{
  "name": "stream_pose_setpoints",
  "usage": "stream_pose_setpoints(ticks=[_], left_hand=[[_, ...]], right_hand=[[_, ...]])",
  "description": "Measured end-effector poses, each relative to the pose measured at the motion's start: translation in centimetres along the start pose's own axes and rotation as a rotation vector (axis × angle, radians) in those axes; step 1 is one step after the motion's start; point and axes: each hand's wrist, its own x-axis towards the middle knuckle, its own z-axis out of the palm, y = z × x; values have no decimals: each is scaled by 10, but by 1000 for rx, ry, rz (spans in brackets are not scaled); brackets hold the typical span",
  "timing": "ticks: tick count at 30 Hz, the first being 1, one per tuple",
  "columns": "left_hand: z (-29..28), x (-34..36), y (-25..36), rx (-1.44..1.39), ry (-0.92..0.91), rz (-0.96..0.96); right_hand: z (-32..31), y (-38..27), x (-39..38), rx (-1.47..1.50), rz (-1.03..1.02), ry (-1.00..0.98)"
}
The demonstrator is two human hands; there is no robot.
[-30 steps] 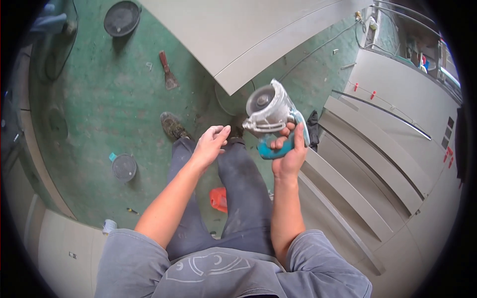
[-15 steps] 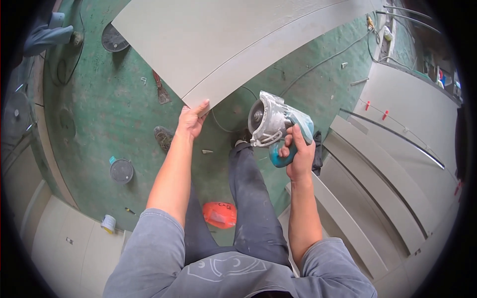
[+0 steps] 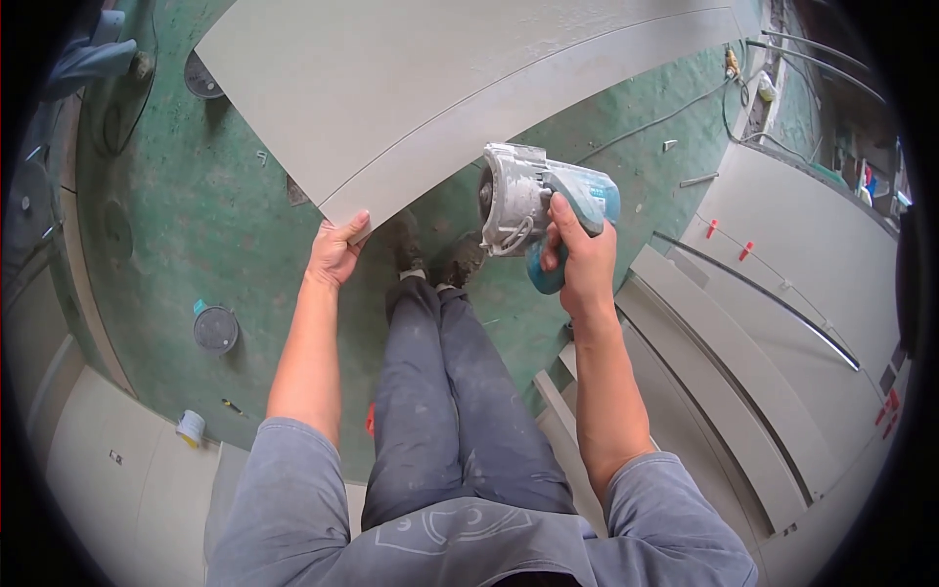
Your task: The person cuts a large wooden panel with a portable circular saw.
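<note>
A large pale grey slab point(image 3: 381, 88) fills the top middle, with a thin line running along near its front edge. My left hand point(image 3: 338, 248) is closed on the slab's near corner, thumb on top and fingers beneath it. In my right hand point(image 3: 587, 259) is a dusty handheld circular saw point(image 3: 523, 196), teal with a grey-white guard. My fingers wrap its handle. The saw is apart from the slab, just to the right of its front edge. Whether its blade is turning cannot be made out.
Long pale strips point(image 3: 724, 382) and a panel point(image 3: 782, 215) with red clips lie at the right. A cable point(image 3: 665, 119) crosses the green floor point(image 3: 284, 362). Left are a dark-topped bucket point(image 3: 215, 331), a small white tub point(image 3: 191, 427) and, farther off, a person's leg point(image 3: 93, 70).
My left hand has shifted left and slightly down, still on the slab's corner. The saw has risen a little in view and turned. My feet are now together, and the orange object is mostly covered.
</note>
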Motion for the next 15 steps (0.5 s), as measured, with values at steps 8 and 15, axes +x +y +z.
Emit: stream_pose_setpoints(ticks=[8,15], left_hand=[[-20,24,21,35,-32,29],[7,35,-40,-682,100,139]], right_hand=[[41,-14,26,-192,-27,2],[54,-15,48,-227,-41,-33]])
